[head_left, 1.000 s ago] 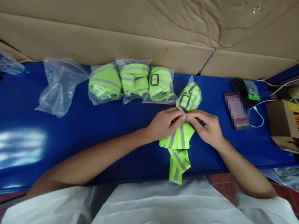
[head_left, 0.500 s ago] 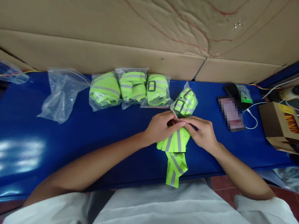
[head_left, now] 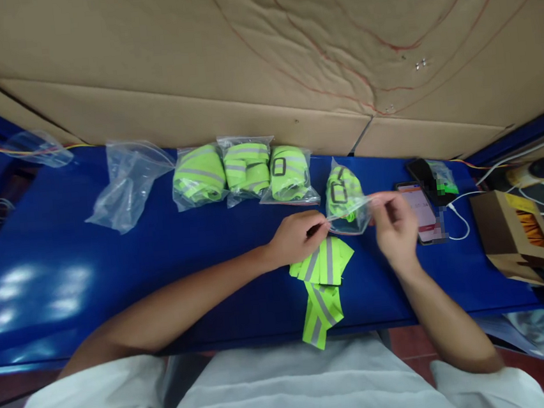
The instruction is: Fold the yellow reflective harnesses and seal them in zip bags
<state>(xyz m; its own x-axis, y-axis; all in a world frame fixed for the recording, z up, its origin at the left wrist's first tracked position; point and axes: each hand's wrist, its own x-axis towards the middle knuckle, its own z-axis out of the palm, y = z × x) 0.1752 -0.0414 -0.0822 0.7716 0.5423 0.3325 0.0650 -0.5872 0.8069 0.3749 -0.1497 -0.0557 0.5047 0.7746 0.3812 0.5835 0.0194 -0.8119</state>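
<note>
A clear zip bag (head_left: 349, 223) holds a rolled yellow-green reflective belt (head_left: 343, 187) with a black buckle. My left hand (head_left: 301, 236) pinches one end of the bag's opening edge. At the other end, my right hand (head_left: 396, 224) is closed on the same edge, so the edge is stretched between them. Just below the bag lies a loose folded reflective strap (head_left: 321, 263), its tail reaching over the table's front edge. Three bagged reflective belts, among them one with a black buckle (head_left: 289, 173), stand in a row behind my left hand.
An empty clear bag (head_left: 128, 182) lies left of the row on the blue table (head_left: 218, 241). To the right are a phone (head_left: 420, 212), a white cable (head_left: 466, 217) and an open cardboard box (head_left: 515, 229). A brown cardboard wall (head_left: 168, 79) runs along the back.
My right hand has moved right, away from the left hand, drawing the bag's edge out straight. The folded strap beneath is more exposed. The view has shifted slightly.
</note>
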